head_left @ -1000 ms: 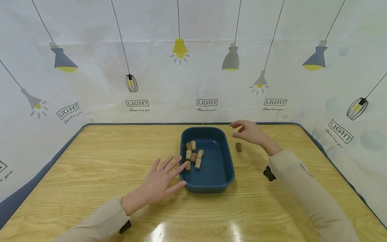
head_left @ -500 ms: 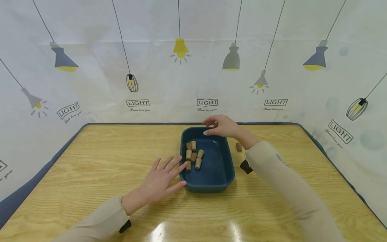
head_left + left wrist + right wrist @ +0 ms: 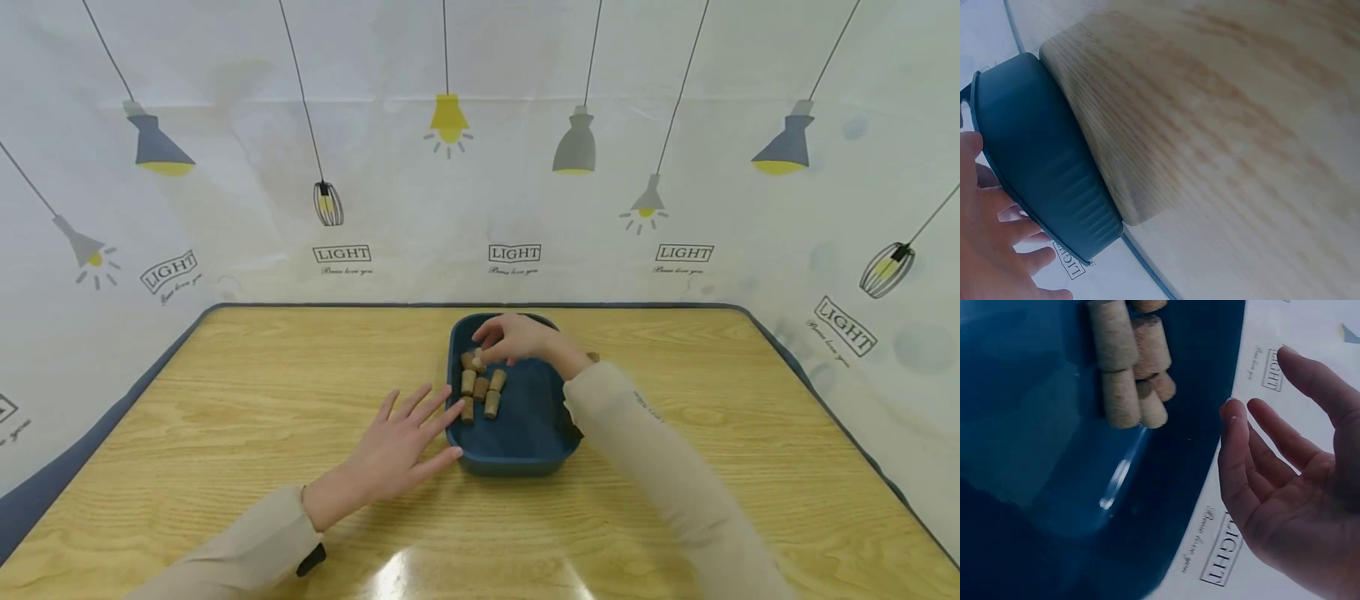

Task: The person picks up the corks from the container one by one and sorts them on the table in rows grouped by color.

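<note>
A dark blue rectangular tray (image 3: 517, 469) stands on the wooden table, with several tapered corks (image 3: 491, 404) along its left side. My left hand (image 3: 382, 458) lies with spread fingers at the tray's left rim, its fingertips reaching over the edge. The left wrist view shows this hand (image 3: 991, 237) beside the tray's outer wall (image 3: 1041, 150). Over the far left part of the tray is my right hand (image 3: 517, 337), its thumb close to the farthest corks. In the right wrist view the right hand (image 3: 1297, 500) has loosely bent fingers, thumb apart, and nothing between them.
One more cork (image 3: 593, 357) lies on the table right of the tray, mostly hidden behind the right wrist. A white backdrop (image 3: 510, 183) printed with lamps rises behind the table's far edge. Table surface (image 3: 247, 392) extends on both sides of the tray.
My right hand has moved left from beside the loose cork, across the tray's far rim, and down over the far corks. The left hand stays in place.
</note>
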A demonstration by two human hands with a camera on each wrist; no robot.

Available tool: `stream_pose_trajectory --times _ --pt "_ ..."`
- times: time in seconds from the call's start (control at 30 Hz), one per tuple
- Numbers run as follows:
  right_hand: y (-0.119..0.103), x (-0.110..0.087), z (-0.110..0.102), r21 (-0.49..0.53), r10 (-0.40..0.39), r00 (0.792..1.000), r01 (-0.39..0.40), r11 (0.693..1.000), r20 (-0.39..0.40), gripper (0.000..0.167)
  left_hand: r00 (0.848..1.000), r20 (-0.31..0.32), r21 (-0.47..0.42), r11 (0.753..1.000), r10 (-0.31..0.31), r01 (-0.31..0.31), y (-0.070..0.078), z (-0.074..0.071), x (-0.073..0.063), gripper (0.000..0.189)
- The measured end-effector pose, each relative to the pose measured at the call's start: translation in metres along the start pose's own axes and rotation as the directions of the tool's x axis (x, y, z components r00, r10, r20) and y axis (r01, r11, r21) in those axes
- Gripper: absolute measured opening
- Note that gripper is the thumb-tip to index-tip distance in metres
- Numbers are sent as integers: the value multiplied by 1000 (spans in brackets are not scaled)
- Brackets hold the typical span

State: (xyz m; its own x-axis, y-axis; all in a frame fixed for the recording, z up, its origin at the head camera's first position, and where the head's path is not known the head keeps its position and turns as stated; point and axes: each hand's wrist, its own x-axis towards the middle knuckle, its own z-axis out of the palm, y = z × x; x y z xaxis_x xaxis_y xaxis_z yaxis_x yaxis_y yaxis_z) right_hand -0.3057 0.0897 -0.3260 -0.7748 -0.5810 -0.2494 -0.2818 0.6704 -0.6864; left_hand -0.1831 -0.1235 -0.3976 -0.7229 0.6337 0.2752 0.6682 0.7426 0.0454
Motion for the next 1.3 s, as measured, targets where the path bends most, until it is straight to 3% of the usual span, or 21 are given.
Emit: stream_pose_trajectory --times 0.57,1.03,1.3 --pt "15 17 14 -47 141 984 -137 989 107 41 999 26 11 1000 -28 28 0 -2 2 69" --pt "19 24 30 -131 179 979 -165 978 99 34 998 52 -2 999 -44 44 1 -3 0 71" --pt "20 28 37 -287 172 984 -154 945 40 37 998 40 -4 999 -39 40 1 -3 0 70"
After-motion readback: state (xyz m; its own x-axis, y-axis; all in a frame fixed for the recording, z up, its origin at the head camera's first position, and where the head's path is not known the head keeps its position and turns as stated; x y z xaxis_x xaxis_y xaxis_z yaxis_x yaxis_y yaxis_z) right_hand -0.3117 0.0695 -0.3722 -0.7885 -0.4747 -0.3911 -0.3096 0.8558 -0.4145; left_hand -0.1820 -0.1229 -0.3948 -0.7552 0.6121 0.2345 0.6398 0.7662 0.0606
